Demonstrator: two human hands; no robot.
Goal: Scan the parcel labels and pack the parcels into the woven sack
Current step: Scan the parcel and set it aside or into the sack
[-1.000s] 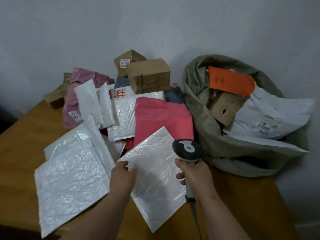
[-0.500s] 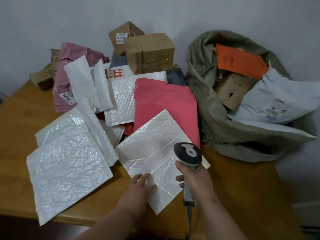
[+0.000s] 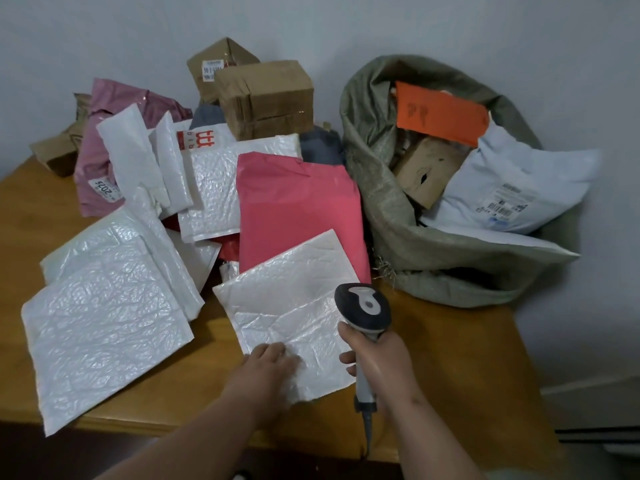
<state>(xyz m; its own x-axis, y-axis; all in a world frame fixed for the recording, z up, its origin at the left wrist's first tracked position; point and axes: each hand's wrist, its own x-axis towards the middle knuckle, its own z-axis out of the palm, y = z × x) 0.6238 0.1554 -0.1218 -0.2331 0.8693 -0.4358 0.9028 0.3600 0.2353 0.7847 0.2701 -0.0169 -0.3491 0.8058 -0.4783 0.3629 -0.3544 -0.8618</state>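
We see a bench (image 3: 464,341) in honey-brown wood; bubble mailers (image 3: 104,327) white and crinkly; one flat mailer (image 3: 294,206) coral pink, another bag (image 3: 100,147) dusty mauve. Boxes (image 3: 266,95) plain kraft brown. Woven sack (image 3: 388,209) grey-green, with an orange envelope (image 3: 440,112) and a pale grey polybag (image 3: 512,181) inside. Scanner (image 3: 365,311) has a dark grey head and light grey handle. Wall (image 3: 450,29) is off-white.

a white bubble mailer (image 3: 294,306) is lying flat at the near edge of the counter (image 3: 450,358), blank side up, its far corner overlapping a pink mailer (image 3: 298,209). more white mailers (image 3: 104,327) are lying to the left, and brown boxes (image 3: 266,95) are sitting at the back. the grey-green woven sack (image 3: 398,216) is slumping open on the right, holding an orange envelope (image 3: 440,112), a brown box (image 3: 426,171) and a labelled white bag (image 3: 512,192).
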